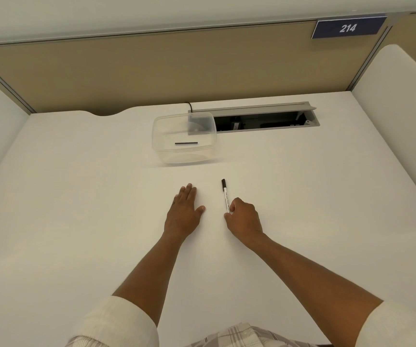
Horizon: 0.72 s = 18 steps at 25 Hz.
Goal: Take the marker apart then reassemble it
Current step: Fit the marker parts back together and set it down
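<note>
One slim white marker (225,196), black-capped.

Clear plastic container (184,139) on a white surface (76,196), thin dark strip (186,143) inside it, open cable hatch (264,120) just beside, blue sign (348,27) reading 214 on tan partition (126,71)

White slim marker (225,199) with black cap, frame centre. Off-white tabletop (76,196). Clear plastic tub (184,140) holding a black strip (186,143), upper centre. Tan partition panel (126,71). Navy sign (348,27) with white "214", upper right. Grey cable tray (264,116). Cream sleeves (116,321), plaid fabric at bottom edge.
</note>
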{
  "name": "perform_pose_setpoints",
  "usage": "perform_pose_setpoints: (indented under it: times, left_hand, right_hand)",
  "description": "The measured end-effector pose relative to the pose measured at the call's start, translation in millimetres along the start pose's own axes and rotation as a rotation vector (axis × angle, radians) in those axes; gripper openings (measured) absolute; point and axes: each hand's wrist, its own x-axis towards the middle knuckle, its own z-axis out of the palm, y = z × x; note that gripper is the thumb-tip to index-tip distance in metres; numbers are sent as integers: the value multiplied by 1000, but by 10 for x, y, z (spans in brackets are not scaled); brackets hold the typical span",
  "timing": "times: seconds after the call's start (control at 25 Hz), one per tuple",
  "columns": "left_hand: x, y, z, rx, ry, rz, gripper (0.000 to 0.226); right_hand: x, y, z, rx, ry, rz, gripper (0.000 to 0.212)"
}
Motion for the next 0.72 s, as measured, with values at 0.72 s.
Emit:
perform_pose_setpoints:
  times: [0.72]
  left_hand:
    - [8,-16,6,-15,-5,1,66]
  right_hand:
    - [4,26,-43,33,-19,10,14]
